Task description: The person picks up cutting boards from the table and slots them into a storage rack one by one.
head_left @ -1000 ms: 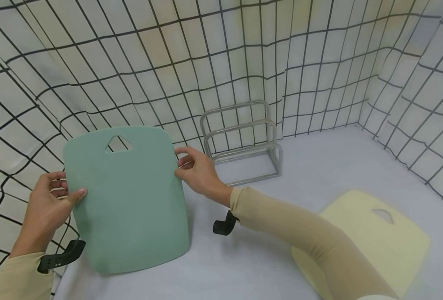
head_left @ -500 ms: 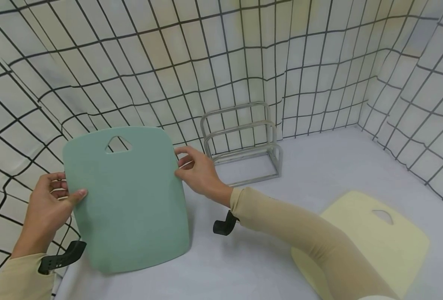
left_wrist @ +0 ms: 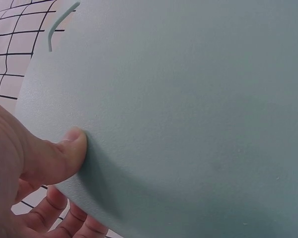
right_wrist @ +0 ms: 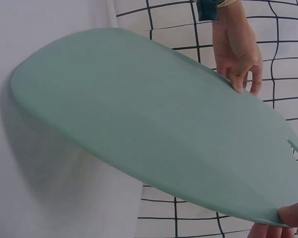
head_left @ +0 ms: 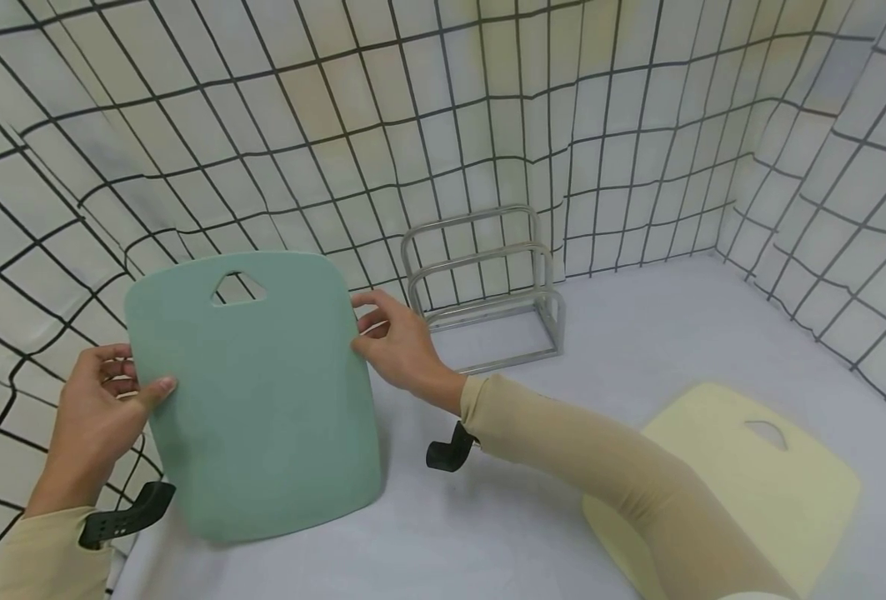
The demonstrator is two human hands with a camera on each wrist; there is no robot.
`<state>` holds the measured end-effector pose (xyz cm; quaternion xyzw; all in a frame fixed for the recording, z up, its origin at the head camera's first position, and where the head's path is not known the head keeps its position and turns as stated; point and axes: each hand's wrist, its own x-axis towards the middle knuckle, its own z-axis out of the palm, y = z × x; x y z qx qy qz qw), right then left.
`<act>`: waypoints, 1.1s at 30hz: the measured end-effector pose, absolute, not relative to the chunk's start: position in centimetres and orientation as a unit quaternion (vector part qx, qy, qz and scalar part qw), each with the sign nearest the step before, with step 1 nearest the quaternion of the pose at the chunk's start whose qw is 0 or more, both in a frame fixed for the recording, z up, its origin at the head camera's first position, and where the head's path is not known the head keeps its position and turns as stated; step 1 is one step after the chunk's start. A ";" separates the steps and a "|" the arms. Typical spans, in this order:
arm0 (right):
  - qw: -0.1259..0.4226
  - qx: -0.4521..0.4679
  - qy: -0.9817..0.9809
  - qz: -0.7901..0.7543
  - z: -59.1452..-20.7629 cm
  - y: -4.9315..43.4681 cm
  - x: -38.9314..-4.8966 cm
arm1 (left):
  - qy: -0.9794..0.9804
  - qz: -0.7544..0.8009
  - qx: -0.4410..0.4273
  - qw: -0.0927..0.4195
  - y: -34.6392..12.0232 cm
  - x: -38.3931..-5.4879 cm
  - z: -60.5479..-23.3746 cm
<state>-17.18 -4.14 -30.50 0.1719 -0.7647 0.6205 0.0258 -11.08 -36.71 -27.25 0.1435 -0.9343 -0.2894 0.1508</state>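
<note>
Left hand [head_left: 96, 410] grips green board [head_left: 262, 417] by one side; right hand [head_left: 407, 346] pinches the other; opposed holds likely keep it steady, standing left of metal rack [head_left: 510, 361].

Place: draped booth; wider room unclear;
Grid drapes [head_left: 458, 133]: surround me, nine to three o'clock;
White tabletop [head_left: 503, 533]: at my six
</note>
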 end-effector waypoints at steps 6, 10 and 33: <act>0.027 0.173 -0.760 0.625 -30.5 -4.2 -17.2 | -0.933 -0.292 0.145 0.153 -36.7 -10.9 -27.3; 0.026 0.173 -0.758 0.628 -30.6 -4.2 -17.2 | -0.932 -0.294 0.147 0.154 -36.7 -10.9 -27.2; 0.035 0.180 -0.760 0.624 -30.6 -3.9 -17.2 | -0.932 -0.295 0.148 0.153 -36.6 -11.0 -27.0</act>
